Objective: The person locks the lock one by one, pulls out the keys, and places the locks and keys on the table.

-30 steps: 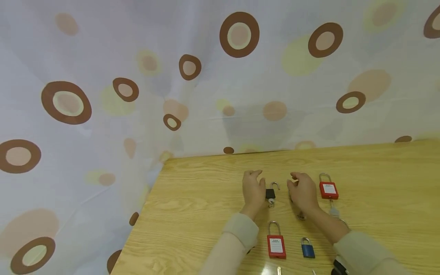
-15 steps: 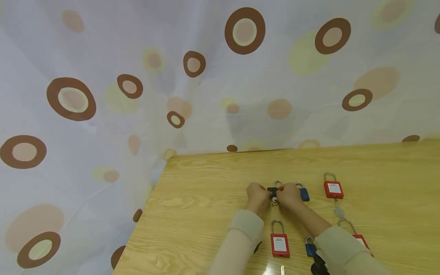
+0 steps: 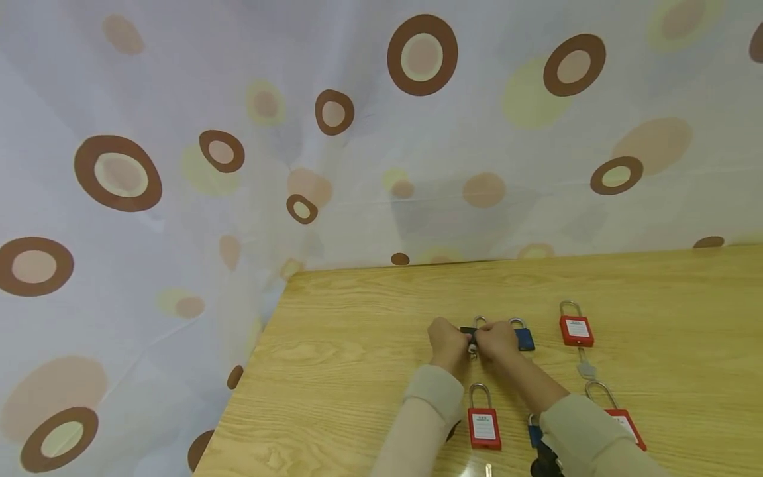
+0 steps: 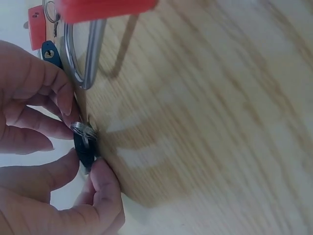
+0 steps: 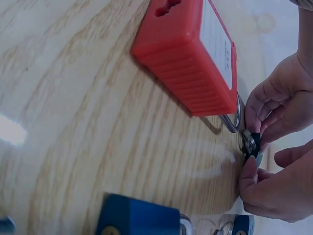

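A small black padlock point(image 3: 468, 330) lies between both hands near the far side of the table, its steel shackle point(image 3: 480, 320) pointing away from me. My left hand point(image 3: 447, 343) pinches the padlock's left end; in the left wrist view that left hand point(image 4: 78, 200) has thumb and finger on the lock's dark body point(image 4: 84, 149). Fingers of my right hand point(image 3: 499, 341) grip the other end. A key with a ring point(image 5: 248, 141) sits at the lock's near end. Whether the shackle is fully seated is hidden behind the right fingers.
Beside the right hand lies a blue padlock point(image 3: 524, 338). Red padlocks with white labels lie nearby: one closer to me point(image 3: 483, 427), one at far right point(image 3: 576, 329), another partly behind the right sleeve point(image 3: 626, 424). A second blue padlock point(image 3: 534, 434) is half covered. A patterned curtain point(image 3: 477, 132) borders the table.
One second ago the hands were apart, with the padlock's shackle visibly open between them. The right hand has moved left from the blue padlock, and both hands now grip the black padlock.
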Action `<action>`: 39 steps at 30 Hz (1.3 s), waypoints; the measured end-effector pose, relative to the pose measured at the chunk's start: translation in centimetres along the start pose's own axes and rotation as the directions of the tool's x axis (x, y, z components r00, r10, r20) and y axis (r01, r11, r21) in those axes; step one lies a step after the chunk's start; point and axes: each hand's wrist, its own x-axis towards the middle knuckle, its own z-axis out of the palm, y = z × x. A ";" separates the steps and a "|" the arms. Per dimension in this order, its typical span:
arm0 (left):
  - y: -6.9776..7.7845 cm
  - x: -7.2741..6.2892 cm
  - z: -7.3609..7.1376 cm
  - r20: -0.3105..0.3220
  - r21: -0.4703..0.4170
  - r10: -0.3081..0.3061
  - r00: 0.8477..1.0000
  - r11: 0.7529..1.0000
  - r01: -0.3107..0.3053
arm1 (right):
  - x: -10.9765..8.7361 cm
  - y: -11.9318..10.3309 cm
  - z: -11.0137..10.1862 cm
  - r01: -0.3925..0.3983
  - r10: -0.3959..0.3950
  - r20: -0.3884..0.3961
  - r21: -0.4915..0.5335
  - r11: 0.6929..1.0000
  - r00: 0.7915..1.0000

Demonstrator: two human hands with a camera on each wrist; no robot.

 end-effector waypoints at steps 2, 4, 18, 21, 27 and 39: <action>-0.2 -0.1 -0.1 0.017 -0.035 -0.003 1.000 0.999 0.004 | 0.0 0.1 0.2 -0.018 0.017 0.018 0.043 0.999 1.000; -0.3 -0.1 -0.1 0.038 -0.061 -0.009 0.999 0.998 0.011 | 0.0 0.2 0.4 -0.034 0.031 0.036 0.090 0.995 0.999; -1.2 -1.2 -0.9 0.251 -0.327 -0.077 0.965 0.932 0.160 | -1.2 0.3 -0.2 0.038 -0.029 -0.051 0.178 0.983 0.998; -1.1 -1.6 -1.4 0.303 -0.404 -0.059 0.951 0.896 0.184 | -1.6 0.3 -0.6 0.065 -0.053 -0.063 0.202 0.977 0.997; -0.5 -2.3 -2.3 0.346 -0.462 -0.019 0.938 0.867 0.187 | -3.0 -0.2 -1.7 0.122 -0.109 -0.066 0.241 0.963 0.992; 0.9 -6.5 -4.5 0.400 -0.474 0.081 0.913 0.871 0.130 | -7.5 -0.4 -4.1 0.132 -0.139 0.003 0.286 0.949 0.990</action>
